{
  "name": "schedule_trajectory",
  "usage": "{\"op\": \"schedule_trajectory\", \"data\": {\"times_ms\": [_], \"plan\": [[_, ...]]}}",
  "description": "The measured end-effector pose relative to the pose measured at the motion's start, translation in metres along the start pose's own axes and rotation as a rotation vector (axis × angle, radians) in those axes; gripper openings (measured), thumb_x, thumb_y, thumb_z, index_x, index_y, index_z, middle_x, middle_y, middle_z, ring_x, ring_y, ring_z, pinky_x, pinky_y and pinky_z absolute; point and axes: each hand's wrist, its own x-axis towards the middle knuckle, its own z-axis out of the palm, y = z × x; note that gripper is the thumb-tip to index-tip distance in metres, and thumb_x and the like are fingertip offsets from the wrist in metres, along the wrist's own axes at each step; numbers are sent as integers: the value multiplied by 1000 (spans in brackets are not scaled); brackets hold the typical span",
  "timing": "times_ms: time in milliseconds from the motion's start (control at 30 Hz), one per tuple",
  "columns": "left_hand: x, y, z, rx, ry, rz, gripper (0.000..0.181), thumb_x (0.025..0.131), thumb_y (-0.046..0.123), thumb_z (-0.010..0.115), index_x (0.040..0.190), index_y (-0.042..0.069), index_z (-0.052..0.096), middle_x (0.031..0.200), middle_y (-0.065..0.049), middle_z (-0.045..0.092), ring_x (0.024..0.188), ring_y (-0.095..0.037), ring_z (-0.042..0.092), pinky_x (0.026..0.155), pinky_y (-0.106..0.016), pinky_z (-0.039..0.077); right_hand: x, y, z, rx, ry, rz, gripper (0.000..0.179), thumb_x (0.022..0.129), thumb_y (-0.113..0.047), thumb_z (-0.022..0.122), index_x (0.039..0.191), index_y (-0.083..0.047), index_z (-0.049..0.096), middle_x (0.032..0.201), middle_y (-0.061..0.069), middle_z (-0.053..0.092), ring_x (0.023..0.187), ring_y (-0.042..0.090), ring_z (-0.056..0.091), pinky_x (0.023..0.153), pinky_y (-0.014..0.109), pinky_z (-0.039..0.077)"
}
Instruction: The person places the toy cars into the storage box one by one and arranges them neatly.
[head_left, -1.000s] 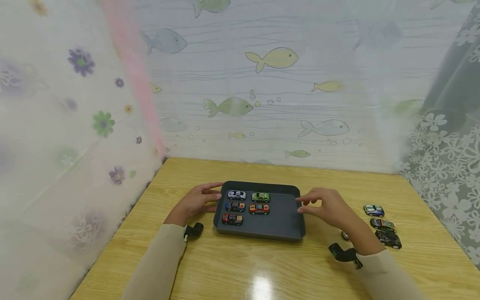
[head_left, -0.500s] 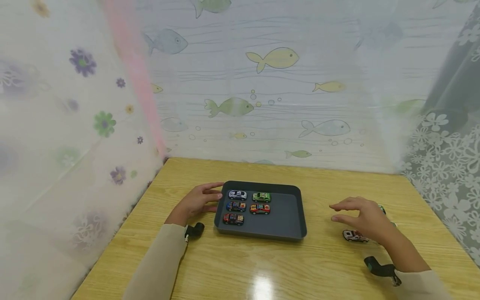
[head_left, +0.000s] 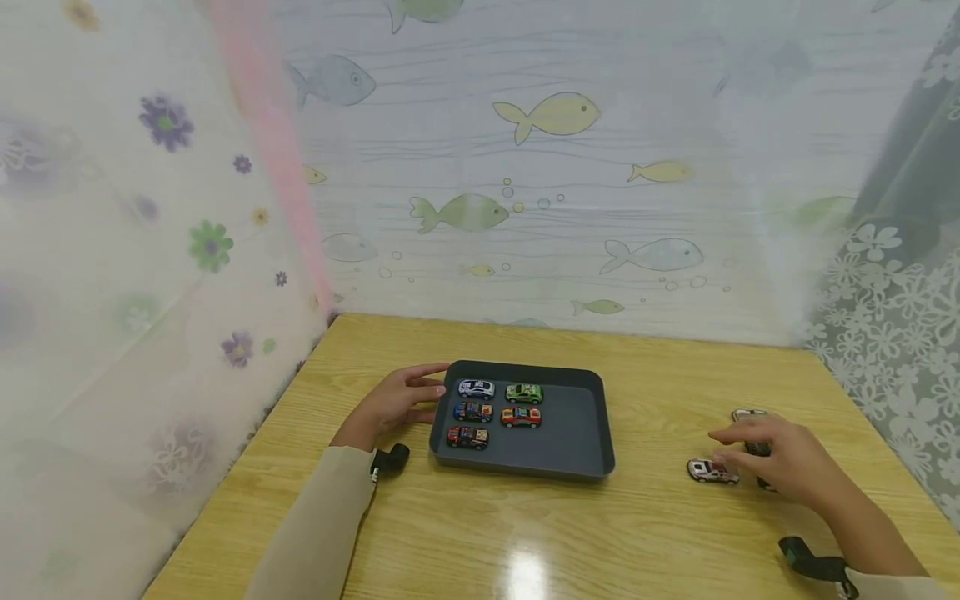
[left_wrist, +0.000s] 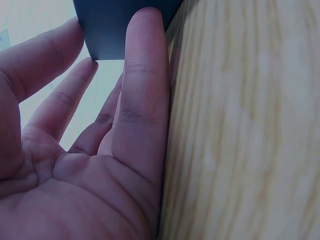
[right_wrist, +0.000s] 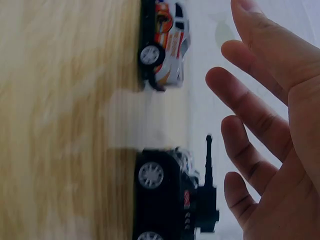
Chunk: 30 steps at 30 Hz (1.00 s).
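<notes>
The left hand point(head_left: 390, 406), fingers loosely apart, touched the left side of the tray point(head_left: 576, 429). Five cars point(head_left: 521, 417) sat inside, pointing sideways. To the right, a white car point(head_left: 708, 472) lay sideways on the table point(head_left: 645, 533); I couldn't tell its nose. The right hand point(head_left: 798, 467), thumb and finger apart, had moved right, closer to it.

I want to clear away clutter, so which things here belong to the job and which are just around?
Seemingly in the job:
dark gray tray, beside the left hand
five toy cars in it
loose toy cars near the right hand

Seemingly just around:
fish-print sheet
floral sheet
wrist cameras
</notes>
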Motion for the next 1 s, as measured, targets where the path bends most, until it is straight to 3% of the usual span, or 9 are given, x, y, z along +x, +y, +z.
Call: {"op": "schedule_trajectory", "data": {"times_ms": [367, 600, 733, 1000], "plan": [[-2, 3, 2, 14, 0, 3, 54, 101, 20, 70, 152, 30, 54, 146, -16, 58, 113, -25, 72, 87, -41, 64, -12, 9, 0, 9, -37, 2, 31, 81, -37, 88, 110, -29, 82, 115, 1, 76, 103, 6, 65, 77, 28, 58], [-2, 3, 2, 19, -11, 0, 55, 101, 20, 69, 153, 29, 53, 147, -17, 57, 113, -26, 72, 87, -41, 64, -10, 11, 5, -46, -31, -54, 33, 77, -44, 89, 107, -32, 83, 110, -8, 76, 101, 2, 63, 79, 33, 59], [-2, 3, 1, 11, -10, -7, 55, 102, 19, 69, 153, 29, 53, 147, -16, 58, 112, -26, 72, 88, -41, 64, -10, 12, 8, -69, -11, -97, 33, 75, -41, 91, 106, -30, 83, 107, -11, 76, 98, 9, 65, 76, 32, 57], [-1, 2, 0, -9, -6, -13, 55, 100, 18, 70, 152, 30, 55, 148, -16, 57, 111, -25, 73, 87, -41, 64, -6, 10, 9, -31, -17, -170, 24, 77, -32, 91, 100, -32, 83, 98, -18, 74, 89, -2, 61, 68, 27, 54]]}}
